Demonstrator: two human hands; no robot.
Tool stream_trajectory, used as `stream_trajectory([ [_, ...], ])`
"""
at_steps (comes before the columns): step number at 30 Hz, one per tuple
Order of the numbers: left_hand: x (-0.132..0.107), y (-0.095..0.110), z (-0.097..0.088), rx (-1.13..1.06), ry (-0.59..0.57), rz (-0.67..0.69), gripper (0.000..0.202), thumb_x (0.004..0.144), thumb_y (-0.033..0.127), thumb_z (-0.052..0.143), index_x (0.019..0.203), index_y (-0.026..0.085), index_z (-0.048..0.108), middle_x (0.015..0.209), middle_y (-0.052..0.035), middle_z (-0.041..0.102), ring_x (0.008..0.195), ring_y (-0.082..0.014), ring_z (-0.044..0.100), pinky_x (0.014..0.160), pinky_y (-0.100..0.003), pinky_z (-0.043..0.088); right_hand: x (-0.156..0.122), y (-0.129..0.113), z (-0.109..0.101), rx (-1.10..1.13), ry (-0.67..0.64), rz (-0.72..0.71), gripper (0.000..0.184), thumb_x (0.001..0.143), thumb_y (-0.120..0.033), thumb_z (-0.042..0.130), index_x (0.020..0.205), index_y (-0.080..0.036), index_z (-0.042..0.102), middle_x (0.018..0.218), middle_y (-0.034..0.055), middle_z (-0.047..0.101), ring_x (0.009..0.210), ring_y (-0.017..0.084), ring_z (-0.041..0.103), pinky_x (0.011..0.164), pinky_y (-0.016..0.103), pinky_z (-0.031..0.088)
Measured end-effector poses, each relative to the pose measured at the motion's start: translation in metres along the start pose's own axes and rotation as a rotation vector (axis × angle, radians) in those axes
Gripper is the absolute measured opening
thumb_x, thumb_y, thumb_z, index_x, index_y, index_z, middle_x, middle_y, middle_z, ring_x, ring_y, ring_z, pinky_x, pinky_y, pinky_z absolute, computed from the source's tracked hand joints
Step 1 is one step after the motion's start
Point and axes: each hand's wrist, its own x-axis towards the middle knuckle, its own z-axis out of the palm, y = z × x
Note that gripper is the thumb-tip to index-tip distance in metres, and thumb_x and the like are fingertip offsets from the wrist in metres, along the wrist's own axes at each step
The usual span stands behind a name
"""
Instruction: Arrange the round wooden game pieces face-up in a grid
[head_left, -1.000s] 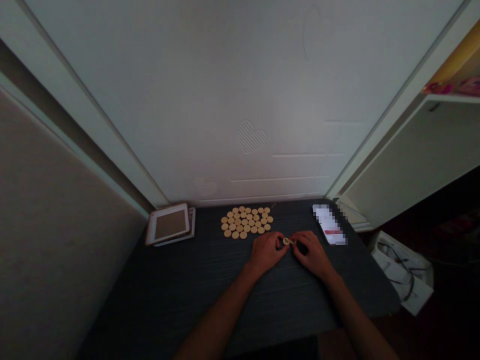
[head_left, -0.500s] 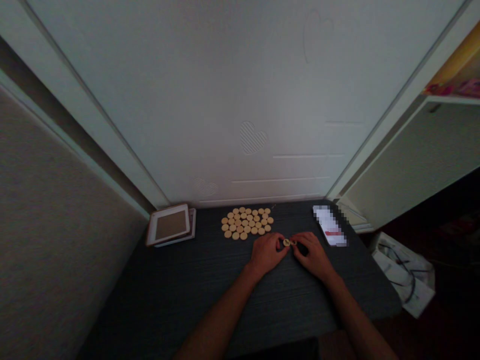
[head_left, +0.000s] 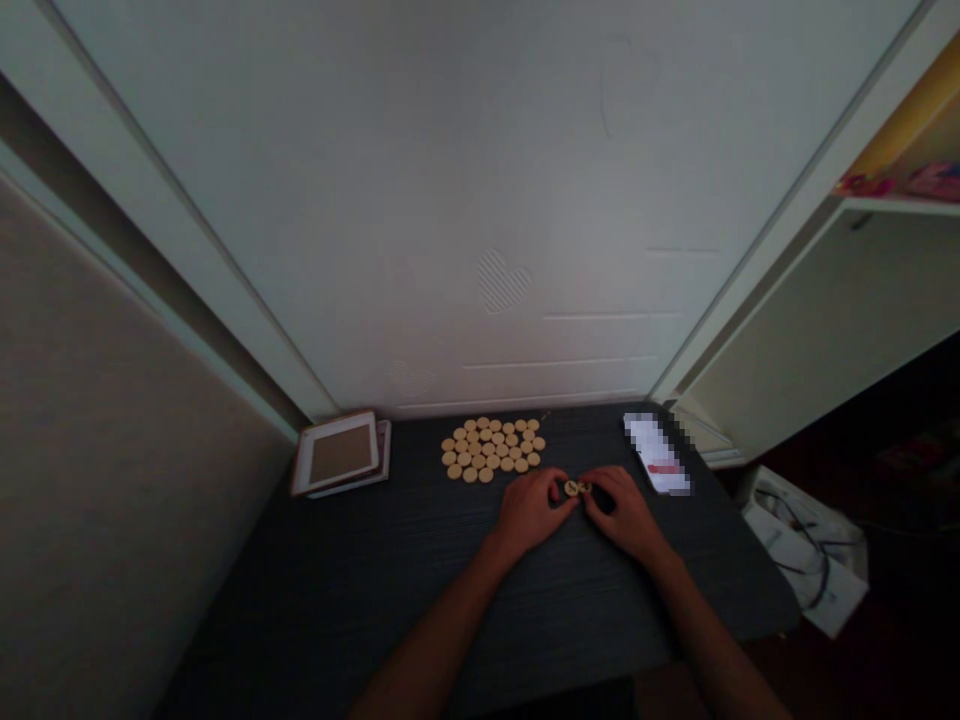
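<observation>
My left hand [head_left: 531,505] pinches a small round wooden disc [head_left: 572,488] with a dark mark on its face, between thumb and forefinger. Close against it, my right hand [head_left: 619,508] pinches a second marked wooden disc [head_left: 586,487], partly covered by the fingers. The two discs are side by side and look to be touching, just above or on the dark table; which of these I cannot tell. Beyond my left hand, several plain-faced wooden discs [head_left: 488,449] lie flat in a loose cluster.
The dark table [head_left: 360,580] backs onto a white panel [head_left: 420,200] with embossed hearts. At the back left, a framed tray-like item [head_left: 341,453] rests on another flat thing. A phone [head_left: 656,453] lies at the right. Off the right edge stands a white box [head_left: 814,560] with cables.
The right-hand disc shows more of its face now. Both hands stay nearly in place, and the view has shifted slightly.
</observation>
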Motion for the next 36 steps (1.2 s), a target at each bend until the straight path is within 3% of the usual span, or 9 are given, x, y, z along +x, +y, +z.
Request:
stream_trajectory([
  [3,-0.011,-0.004,-0.012,-0.028,-0.004,0.019,0.027,0.086,0.033,0.069,0.111,0.025,0.067,0.085,0.0015,0.072,0.074,-0.0175,0.066,0.068,-0.027,0.05,0.0,0.0,0.0,0.015,0.023,-0.007,0.025,0.089,-0.02,0.062,0.113,-0.024,0.067,0.104,0.0078,0.071,0.101,0.027,0.063,0.09,0.046,0.052],
  [6,-0.027,-0.019,-0.035,-0.017,0.03,0.048,0.017,0.091,0.028,0.063,0.107,0.025,0.068,0.094,-0.0009,0.071,0.085,-0.0186,0.067,0.08,-0.03,0.052,0.0,0.0,-0.002,0.031,0.069,-0.006,0.024,0.091,-0.021,0.06,0.113,-0.025,0.067,0.103,0.0076,0.071,0.1,0.027,0.064,0.089,0.046,0.053],
  [10,-0.051,-0.051,-0.072,0.159,0.23,0.106,0.019,0.094,0.024,0.058,0.11,0.023,0.067,0.111,-0.0062,0.069,0.107,-0.025,0.062,0.097,-0.042,0.048,-0.002,-0.004,-0.004,0.026,0.168,-0.009,0.02,0.091,-0.019,0.06,0.108,-0.025,0.068,0.1,0.0074,0.071,0.097,0.026,0.064,0.088,0.046,0.054],
  [13,-0.063,-0.068,-0.087,0.305,0.289,0.097,0.025,0.094,0.023,0.059,0.118,0.024,0.066,0.119,-0.0082,0.069,0.113,-0.0288,0.06,0.096,-0.046,0.048,-0.003,-0.021,0.002,0.033,0.214,-0.043,0.02,0.091,-0.015,0.058,0.106,-0.025,0.068,0.098,0.0076,0.07,0.096,0.026,0.064,0.087,0.047,0.054],
  [19,-0.067,-0.059,-0.079,0.452,0.302,0.113,0.032,0.093,0.022,0.062,0.124,0.026,0.066,0.134,-0.0099,0.064,0.123,-0.0324,0.055,0.1,-0.05,0.044,0.007,-0.077,0.04,0.145,0.074,-0.213,0.03,0.087,-0.008,0.058,0.11,-0.025,0.067,0.1,0.0073,0.07,0.098,0.025,0.064,0.088,0.045,0.055],
  [22,-0.068,-0.053,-0.075,0.487,0.276,0.141,0.027,0.092,0.021,0.063,0.118,0.027,0.069,0.132,-0.0081,0.066,0.122,-0.0323,0.056,0.099,-0.051,0.043,0.013,-0.092,0.057,0.206,0.05,-0.188,0.033,0.086,-0.005,0.057,0.11,-0.025,0.066,0.102,0.0074,0.069,0.098,0.024,0.065,0.086,0.042,0.057],
  [29,-0.077,-0.061,-0.073,0.365,0.137,0.235,0.02,0.093,0.021,0.064,0.11,0.027,0.069,0.12,-0.0033,0.072,0.116,-0.0265,0.06,0.099,-0.045,0.042,0.017,-0.091,0.068,0.255,0.011,-0.094,0.03,0.087,-0.004,0.053,0.107,-0.024,0.065,0.102,0.0069,0.067,0.099,0.023,0.065,0.089,0.04,0.057],
  [36,-0.075,-0.062,-0.07,0.258,0.109,0.106,0.036,0.091,0.029,0.067,0.126,0.027,0.062,0.114,-0.0075,0.071,0.107,-0.0265,0.063,0.092,-0.042,0.047,0.015,-0.09,0.066,0.283,0.023,-0.057,0.027,0.089,-0.006,0.053,0.105,-0.024,0.066,0.1,0.0063,0.068,0.097,0.023,0.065,0.088,0.04,0.057],
])
